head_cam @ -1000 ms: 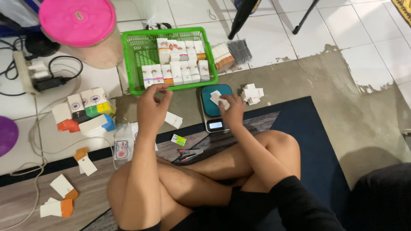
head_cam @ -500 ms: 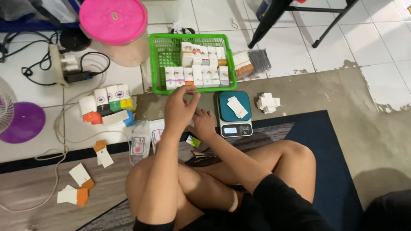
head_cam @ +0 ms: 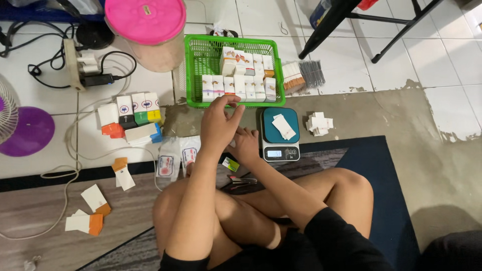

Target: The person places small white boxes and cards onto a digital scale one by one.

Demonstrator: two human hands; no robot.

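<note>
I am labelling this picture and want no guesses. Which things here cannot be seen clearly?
- Head view: whatever the right hand holds is hidden behind the left hand.
- The digits on the kitchen scale display are too small to tell.
- The fan is cut off by the left edge.
- The lower boxes in the green basket are partly hidden by the left hand's fingers.
</note>
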